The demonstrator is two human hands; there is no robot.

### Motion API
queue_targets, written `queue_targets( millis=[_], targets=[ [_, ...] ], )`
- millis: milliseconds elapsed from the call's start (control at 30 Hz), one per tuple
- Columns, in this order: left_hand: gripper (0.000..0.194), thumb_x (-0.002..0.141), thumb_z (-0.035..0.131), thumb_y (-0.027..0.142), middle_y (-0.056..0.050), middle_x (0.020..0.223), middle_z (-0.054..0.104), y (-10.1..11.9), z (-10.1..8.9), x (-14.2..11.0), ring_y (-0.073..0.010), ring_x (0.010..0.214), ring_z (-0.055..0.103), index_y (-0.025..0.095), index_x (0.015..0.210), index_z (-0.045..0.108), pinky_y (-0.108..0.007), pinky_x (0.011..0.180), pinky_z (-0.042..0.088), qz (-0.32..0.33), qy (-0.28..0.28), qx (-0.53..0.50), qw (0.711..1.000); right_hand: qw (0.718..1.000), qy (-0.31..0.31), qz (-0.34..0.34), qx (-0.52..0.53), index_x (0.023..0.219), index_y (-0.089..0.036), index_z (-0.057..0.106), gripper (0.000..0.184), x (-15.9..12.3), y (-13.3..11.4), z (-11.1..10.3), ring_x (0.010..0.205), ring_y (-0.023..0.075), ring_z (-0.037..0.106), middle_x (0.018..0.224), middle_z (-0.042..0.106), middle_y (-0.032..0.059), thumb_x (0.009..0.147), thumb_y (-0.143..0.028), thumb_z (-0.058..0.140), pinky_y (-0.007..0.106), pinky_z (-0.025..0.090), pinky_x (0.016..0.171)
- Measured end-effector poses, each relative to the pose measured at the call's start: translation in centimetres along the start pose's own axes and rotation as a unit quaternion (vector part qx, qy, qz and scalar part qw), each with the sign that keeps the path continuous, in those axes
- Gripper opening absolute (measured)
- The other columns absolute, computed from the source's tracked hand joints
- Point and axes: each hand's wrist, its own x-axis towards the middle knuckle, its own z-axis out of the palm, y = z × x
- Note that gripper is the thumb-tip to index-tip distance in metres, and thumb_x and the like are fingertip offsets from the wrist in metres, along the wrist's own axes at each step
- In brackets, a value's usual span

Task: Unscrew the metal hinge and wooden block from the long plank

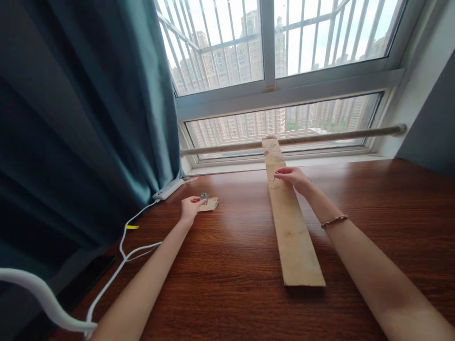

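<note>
Small nail pinched in right hand over plank.

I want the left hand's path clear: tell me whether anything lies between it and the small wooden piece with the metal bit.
Nothing visible does. The left hand already touches the small wooden piece on the bare table.
</note>
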Motion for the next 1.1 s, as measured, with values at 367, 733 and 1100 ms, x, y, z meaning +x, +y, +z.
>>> queue_targets(
  millis=[367, 733, 1100],
  targets=[
    [0.030, 0.058, 0.074, 0.034, -0.010, 0.078, 0.071, -3.2, 0.0, 1.1, -0.0237, 0.074, 0.065, 0.014, 0.079, 0.069, -0.032, 0.069, 0.046, 0.039, -0.028, 0.185, 0.982, 1.000, 0.017, -0.011, -0.013, 0.072, -0.015, 0.073, 0.036, 0.0, 0.3, -0.1, 0.062, 0.0121, 0.052, 0.065, 0.065, 0.0013, 0.047, -0.038, 0.083, 0.028, 0.039, 0.064],
    [0.029, 0.065, 0.070, 0.037, -0.010, 0.087, 0.069, -2.0, -0.9, 0.1, -0.0235, 0.082, 0.061, 0.016, 0.085, 0.069, -0.031, 0.074, 0.043, 0.100, -0.039, 0.258, 0.960, 0.999, 0.045, 0.013, -0.022, 0.074, -0.015, 0.072, 0.036, -0.4, -0.7, 0.3, 0.063, 0.0132, 0.054, 0.066, 0.065, 0.0021, 0.048, -0.039, 0.083, 0.028, 0.040, 0.063],
    [0.020, 0.076, 0.064, 0.035, -0.007, 0.086, 0.071, 10.4, 1.6, -12.9, -0.0194, 0.081, 0.061, 0.019, 0.083, 0.074, -0.028, 0.074, 0.045, 0.189, -0.219, -0.060, 0.956, 0.983, -0.079, 0.118, 0.118, 0.065, -0.012, 0.072, 0.025, -5.7, -3.5, 10.2, 0.068, 0.0137, 0.062, 0.067, 0.068, 0.0051, 0.046, -0.025, 0.083, 0.027, 0.050, 0.071]
  ],
)
